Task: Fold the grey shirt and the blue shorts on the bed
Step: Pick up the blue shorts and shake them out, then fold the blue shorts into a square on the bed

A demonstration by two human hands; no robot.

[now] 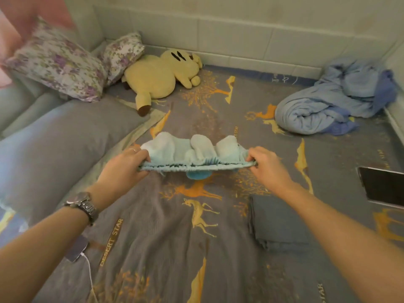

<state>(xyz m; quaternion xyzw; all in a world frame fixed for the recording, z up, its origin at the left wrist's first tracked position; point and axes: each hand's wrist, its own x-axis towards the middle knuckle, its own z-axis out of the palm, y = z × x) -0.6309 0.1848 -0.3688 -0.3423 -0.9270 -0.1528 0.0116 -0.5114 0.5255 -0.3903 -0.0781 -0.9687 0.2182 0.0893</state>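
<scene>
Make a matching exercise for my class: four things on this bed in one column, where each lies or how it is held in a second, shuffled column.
1 blue shorts
2 grey shirt
3 plush toy
4 blue blanket

A bundled at far right
B folded, near right
C beside floral pillows
D stretched between both hands

Pairs: 1-D, 2-B, 3-C, 4-A

Shorts [192, 153] light blue. Folded shirt [277, 224] grey. Bedsheet [166, 232] grey, orange-gold deer and tree print. Pillows [59, 62] purple floral. Plush toy [161, 77] pale yellow. Blanket [332, 99] blue.
</scene>
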